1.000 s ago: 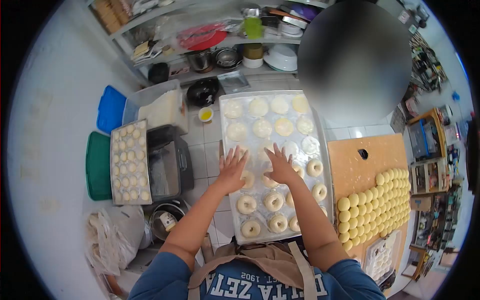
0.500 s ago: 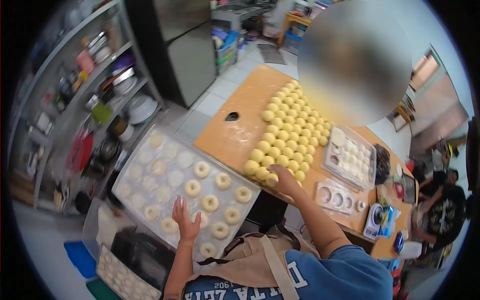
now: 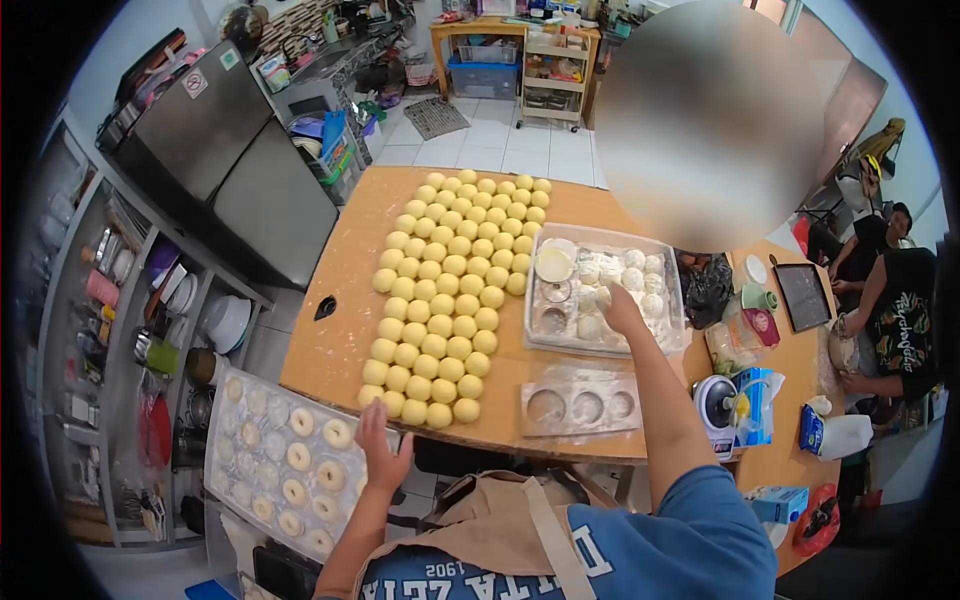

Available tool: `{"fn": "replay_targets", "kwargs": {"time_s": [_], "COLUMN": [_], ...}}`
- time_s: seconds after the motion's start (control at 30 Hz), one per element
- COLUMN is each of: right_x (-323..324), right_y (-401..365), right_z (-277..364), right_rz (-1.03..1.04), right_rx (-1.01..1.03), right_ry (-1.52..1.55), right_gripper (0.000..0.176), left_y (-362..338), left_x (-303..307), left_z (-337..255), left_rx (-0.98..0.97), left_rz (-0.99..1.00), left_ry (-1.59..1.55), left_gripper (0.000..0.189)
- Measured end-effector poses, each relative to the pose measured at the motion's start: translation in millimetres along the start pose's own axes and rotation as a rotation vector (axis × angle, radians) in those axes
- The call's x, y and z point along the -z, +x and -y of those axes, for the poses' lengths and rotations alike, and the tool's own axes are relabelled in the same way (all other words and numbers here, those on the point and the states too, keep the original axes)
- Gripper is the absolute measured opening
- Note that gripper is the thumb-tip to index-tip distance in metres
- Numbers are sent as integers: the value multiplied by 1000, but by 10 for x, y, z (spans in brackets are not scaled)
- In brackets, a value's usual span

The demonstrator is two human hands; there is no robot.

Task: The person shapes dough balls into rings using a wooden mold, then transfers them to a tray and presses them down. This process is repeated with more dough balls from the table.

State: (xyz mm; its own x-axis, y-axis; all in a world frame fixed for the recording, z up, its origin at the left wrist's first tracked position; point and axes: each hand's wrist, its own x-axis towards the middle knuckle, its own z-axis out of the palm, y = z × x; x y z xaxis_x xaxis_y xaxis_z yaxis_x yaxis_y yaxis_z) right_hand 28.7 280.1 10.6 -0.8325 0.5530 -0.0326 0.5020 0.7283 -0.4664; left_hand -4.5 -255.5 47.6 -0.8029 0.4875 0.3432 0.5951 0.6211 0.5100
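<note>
the left hand, thumb wide of its fingers, is just beside the yellow dough balls on the table. farther, the right hand is over white dough balls in a tub; whether its fingers grip one, i cannot tell.

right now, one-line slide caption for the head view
Right hand at a tray of white dough pieces, left hand by rows of yellow dough balls.

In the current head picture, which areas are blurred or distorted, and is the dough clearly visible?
Head view: a grey-beige circular patch at upper right is blurred beyond recognition; head view: dark, rounded borders suggest wide-angle distortion; head view: the round, yellow dough balls are distinct, without strong glare.
</note>
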Motion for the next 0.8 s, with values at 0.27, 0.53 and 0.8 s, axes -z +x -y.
{"fn": "replay_targets", "kwargs": {"time_s": [0.27, 0.53, 0.8], "right_x": [-194, 152, 280], "right_y": [1119, 1117, 685], "right_z": [-134, -28, -275], "right_rz": [287, 431, 138], "right_rx": [9, 271, -5], "right_ry": [-254, -297, 752], "right_gripper": [57, 39, 43], "left_y": [187, 294, 606], "left_x": [-626, -833, -1512], "left_z": [-1036, -1137, -1398], "left_rx": [-43, -57, -283], "left_rz": [124, 162, 686], "left_ry": [-28, -4, -18], "left_gripper": [67, 67, 88]}}
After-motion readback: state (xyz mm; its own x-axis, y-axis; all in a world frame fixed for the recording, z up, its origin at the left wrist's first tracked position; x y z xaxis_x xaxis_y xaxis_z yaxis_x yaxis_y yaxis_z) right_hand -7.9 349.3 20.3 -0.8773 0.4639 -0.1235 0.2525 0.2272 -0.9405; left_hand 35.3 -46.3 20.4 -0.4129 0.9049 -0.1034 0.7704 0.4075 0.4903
